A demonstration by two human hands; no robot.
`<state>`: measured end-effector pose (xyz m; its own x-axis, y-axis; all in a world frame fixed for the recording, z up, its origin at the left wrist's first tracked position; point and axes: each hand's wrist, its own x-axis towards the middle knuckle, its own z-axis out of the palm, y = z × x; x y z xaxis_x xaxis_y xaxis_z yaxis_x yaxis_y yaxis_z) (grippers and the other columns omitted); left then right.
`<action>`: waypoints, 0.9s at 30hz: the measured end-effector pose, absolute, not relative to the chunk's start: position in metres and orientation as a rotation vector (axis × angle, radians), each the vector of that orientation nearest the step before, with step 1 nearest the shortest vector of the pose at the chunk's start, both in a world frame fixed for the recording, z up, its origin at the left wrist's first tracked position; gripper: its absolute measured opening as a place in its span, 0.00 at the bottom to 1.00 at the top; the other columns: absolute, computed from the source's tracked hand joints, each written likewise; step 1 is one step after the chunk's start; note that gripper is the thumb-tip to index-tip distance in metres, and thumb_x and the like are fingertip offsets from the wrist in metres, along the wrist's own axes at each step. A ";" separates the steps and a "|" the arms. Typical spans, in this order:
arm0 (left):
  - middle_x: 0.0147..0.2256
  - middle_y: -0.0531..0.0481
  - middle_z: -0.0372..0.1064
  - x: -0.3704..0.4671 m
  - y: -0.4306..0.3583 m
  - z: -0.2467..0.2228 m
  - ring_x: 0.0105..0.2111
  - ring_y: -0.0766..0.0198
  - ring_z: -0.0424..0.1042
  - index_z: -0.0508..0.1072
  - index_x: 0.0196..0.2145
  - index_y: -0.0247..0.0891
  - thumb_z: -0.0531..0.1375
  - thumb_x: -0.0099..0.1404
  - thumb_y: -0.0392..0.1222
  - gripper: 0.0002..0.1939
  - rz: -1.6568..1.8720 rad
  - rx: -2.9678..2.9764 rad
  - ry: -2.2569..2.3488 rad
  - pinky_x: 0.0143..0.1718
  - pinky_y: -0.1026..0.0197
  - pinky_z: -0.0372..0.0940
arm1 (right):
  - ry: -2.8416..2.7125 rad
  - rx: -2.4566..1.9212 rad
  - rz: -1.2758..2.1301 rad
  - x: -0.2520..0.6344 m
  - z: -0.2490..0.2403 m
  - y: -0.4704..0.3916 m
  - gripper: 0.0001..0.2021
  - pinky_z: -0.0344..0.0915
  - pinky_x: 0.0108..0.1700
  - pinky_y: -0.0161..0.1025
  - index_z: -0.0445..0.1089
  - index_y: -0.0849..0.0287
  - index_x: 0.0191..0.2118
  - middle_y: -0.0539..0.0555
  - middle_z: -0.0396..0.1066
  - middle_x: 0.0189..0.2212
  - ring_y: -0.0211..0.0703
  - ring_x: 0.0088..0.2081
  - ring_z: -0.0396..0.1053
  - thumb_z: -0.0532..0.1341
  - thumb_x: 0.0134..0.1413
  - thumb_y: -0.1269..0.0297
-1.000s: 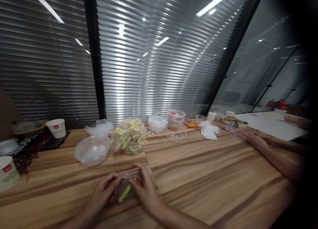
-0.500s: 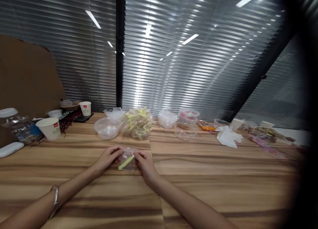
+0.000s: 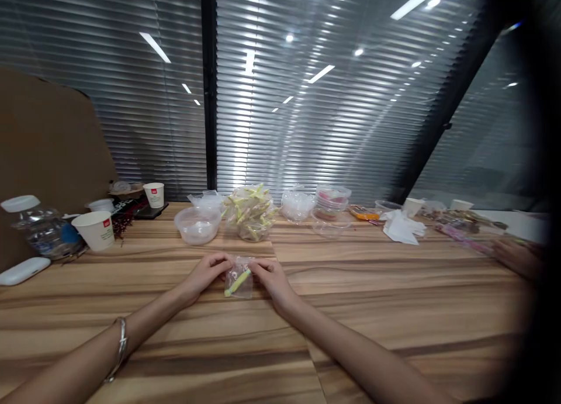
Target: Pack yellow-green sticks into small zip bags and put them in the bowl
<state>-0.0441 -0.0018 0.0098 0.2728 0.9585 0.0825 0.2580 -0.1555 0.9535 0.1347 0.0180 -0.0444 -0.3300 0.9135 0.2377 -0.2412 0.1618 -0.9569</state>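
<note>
A small clear plastic bag (image 3: 246, 288) hangs between my hands, low over the wooden table. Inside it lies a slim yellow-green stick-like piece (image 3: 238, 282), tilted up to the right; its exact kind is too small to tell. My left hand (image 3: 211, 275) pinches the bag's upper left edge. On the other side, my right hand (image 3: 274, 280) is closed on the upper right edge, near the top of the yellow-green piece. Beyond the hands stands a heap of similar yellow-green pieces in clear wrapping (image 3: 252, 208), with a clear plastic bowl (image 3: 198, 225) to its left.
Paper cups (image 3: 94, 231), a clear bottle (image 3: 46, 231) and a white case (image 3: 24, 271) are at the left. Stacked clear tubs (image 3: 333, 199) and white tissue (image 3: 402, 227) sit back right. Another person's hand (image 3: 517, 256) reaches in at the far right.
The view has shifted slightly, so the table items sit differently in it. Both hands keep their hold on the bag. Another person's hand has appeared at the far right.
</note>
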 end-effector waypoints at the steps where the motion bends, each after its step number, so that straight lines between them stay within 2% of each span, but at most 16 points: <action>1: 0.28 0.51 0.64 -0.044 -0.003 0.010 0.28 0.71 0.60 0.70 0.31 0.32 0.58 0.56 0.51 0.16 0.938 1.617 1.134 0.29 0.72 0.55 | -1.416 -0.715 1.401 0.135 -0.045 0.018 0.21 0.59 0.34 0.31 0.72 0.67 0.36 0.56 0.69 0.33 0.35 0.32 0.64 0.58 0.48 0.51; 9: 0.29 0.51 0.66 -0.043 -0.005 0.009 0.30 0.71 0.61 0.71 0.29 0.33 0.58 0.58 0.49 0.15 0.943 1.701 1.144 0.32 0.71 0.55 | -1.471 -0.668 1.431 0.137 -0.038 0.011 0.16 0.56 0.34 0.29 0.68 0.65 0.32 0.53 0.66 0.29 0.31 0.30 0.61 0.58 0.50 0.54; 17: 0.29 0.51 0.66 -0.045 -0.003 0.005 0.30 0.71 0.62 0.71 0.29 0.31 0.57 0.58 0.49 0.15 0.890 1.789 1.132 0.32 0.71 0.56 | -1.426 -0.700 1.434 0.138 -0.029 0.005 0.14 0.54 0.32 0.27 0.65 0.67 0.26 0.51 0.62 0.25 0.29 0.28 0.58 0.62 0.45 0.58; 27: 0.31 0.51 0.67 -0.045 -0.004 0.006 0.31 0.71 0.62 0.70 0.32 0.31 0.57 0.58 0.50 0.16 0.849 1.728 1.088 0.34 0.71 0.57 | -1.453 -0.744 1.404 0.139 -0.035 0.007 0.15 0.56 0.33 0.29 0.68 0.67 0.30 0.54 0.67 0.29 0.31 0.30 0.62 0.60 0.47 0.56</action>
